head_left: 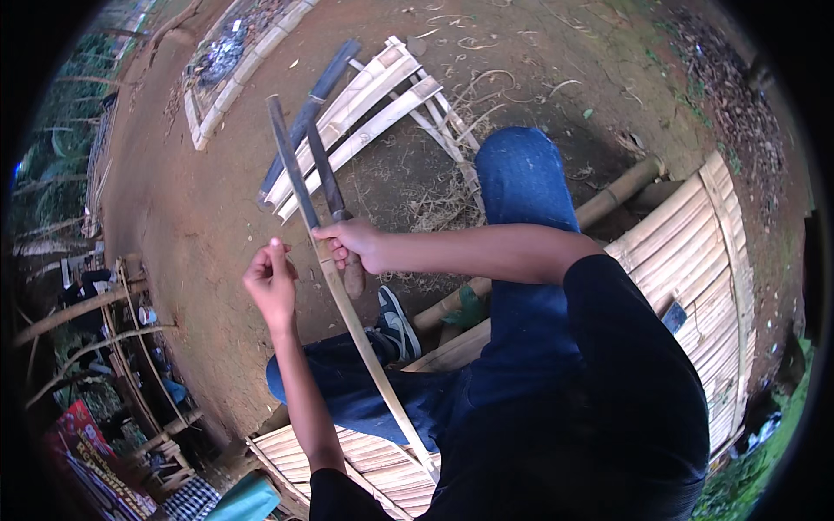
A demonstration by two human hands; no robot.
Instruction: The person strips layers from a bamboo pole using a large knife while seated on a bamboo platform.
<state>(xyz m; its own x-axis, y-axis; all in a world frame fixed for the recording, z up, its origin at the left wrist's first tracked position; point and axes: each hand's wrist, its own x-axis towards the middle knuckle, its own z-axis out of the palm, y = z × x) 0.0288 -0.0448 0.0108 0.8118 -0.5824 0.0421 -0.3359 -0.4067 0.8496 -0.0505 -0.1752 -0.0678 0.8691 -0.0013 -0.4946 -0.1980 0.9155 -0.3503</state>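
My right hand (pixel 349 244) is closed round the wooden handle (pixel 354 280) of a machete and also steadies a long bamboo strip (pixel 363 340) with its thumb side. The machete's dark blade (pixel 323 165) points up and away, close beside the strip. Pale along its near part and dark toward its far end, the strip slants from beyond my hand down across my left thigh to the bamboo seat. Left of the strip and apart from it, my left hand (pixel 273 276) is raised with fingers curled and thumb up; nothing shows in it.
Split bamboo pieces (pixel 369 95) lie on the dirt ahead, with curled shavings (pixel 443 204) around. A slatted bamboo bench (pixel 686 269) is under me, a dark small object (pixel 674 317) on it. Far left, a bamboo-edged ash bed (pixel 228 56) and a pole structure (pixel 130 347) stand.
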